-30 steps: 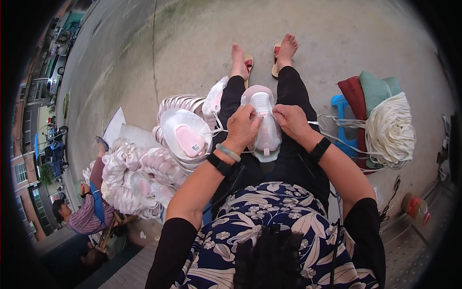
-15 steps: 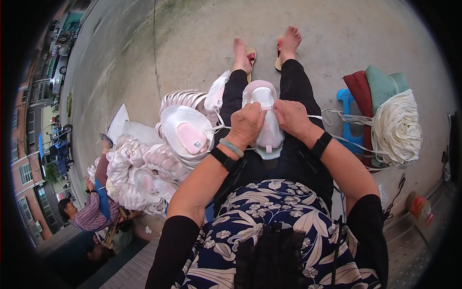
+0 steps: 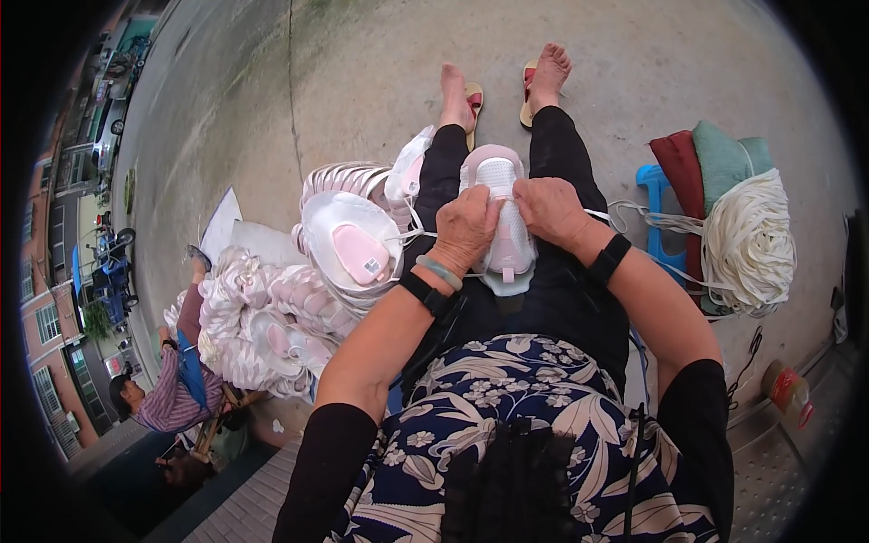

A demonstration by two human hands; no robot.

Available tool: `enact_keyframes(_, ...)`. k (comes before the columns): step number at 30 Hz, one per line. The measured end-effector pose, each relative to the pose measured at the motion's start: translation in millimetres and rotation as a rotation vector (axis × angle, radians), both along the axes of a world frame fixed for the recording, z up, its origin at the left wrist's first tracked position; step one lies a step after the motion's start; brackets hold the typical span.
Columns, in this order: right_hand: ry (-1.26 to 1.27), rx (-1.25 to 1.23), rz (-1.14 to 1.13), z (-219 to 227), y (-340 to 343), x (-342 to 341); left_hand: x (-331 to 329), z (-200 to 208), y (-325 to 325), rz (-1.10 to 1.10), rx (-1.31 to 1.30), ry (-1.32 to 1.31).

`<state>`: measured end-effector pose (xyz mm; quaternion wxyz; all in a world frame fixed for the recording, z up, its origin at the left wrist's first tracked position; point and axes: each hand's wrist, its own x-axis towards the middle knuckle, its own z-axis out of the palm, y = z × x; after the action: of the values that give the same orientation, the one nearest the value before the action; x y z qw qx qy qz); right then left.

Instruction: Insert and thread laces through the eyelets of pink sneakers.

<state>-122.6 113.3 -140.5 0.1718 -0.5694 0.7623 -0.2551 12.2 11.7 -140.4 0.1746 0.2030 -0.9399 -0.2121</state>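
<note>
Looks like an outdoor workplace on a paved yard or roadside: opens onto weathered concrete ground (image 3: 652, 63) at twelve o'clock, shows building fronts (image 3: 50, 326) and vehicles (image 3: 113, 276) around nine near the rim, holds piled pink-and-white shoe uppers (image 3: 294, 294) nearer in, a thick hank of white laces (image 3: 751, 244) at three, another person (image 3: 181, 394) seated at eight.

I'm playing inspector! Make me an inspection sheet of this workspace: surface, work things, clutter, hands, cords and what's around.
Surface: lap in black trousers; concrete floor beyond.
Work things: pink-and-white shoe upper on the lap; similar uppers piled at left; bundled white laces at right.
Clutter: red cloth, green cloth and blue plastic stool at right; bottle-like container at lower right.
Hands: left hand and right hand closed on the shoe upper, one either side.
Cords: thin black cord, lower right.
Surroundings: another person at left; blue vehicle beyond.
</note>
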Motion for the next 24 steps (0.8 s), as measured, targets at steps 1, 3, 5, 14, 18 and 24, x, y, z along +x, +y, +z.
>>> enact_keyframes(1,-0.005,0.027,0.027,0,0,-1,0,-1,0,-0.002,0.005,0.012)
enact_keyframes(3,0.000,0.002,0.046,-1,-2,-1,1,-2,0,-0.002,0.012,0.022)
enact_keyframes(5,0.012,-0.028,0.058,-5,-2,-1,2,-4,0,0.006,0.042,0.048)
enact_keyframes(14,-0.171,-0.136,0.016,-11,0,0,10,3,4,0.063,0.235,0.117)
enact_keyframes(18,-0.357,-0.028,-0.095,-6,4,-4,11,11,2,0.044,0.311,0.006)
enact_keyframes(24,-0.480,-0.012,-0.103,-10,7,-6,13,9,-4,0.093,0.538,-0.059)
